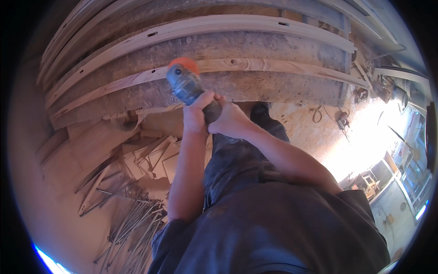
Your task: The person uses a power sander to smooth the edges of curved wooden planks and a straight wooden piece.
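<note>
grinder (185,82) handle hidden under both hands

A dusty grey angle grinder (189,86) with an orange disc rests against a curved wooden rail (255,65).

Both hands grip a grey power grinder (188,84) by its handle: the left hand (197,112) wraps it from the left, the right hand (232,121) from the right. Its orange disc (184,64) meets a curved wooden rail (273,66) (one of several on the bench). Wood offcuts (153,157) lie below on the dusty floor (301,123).
</note>
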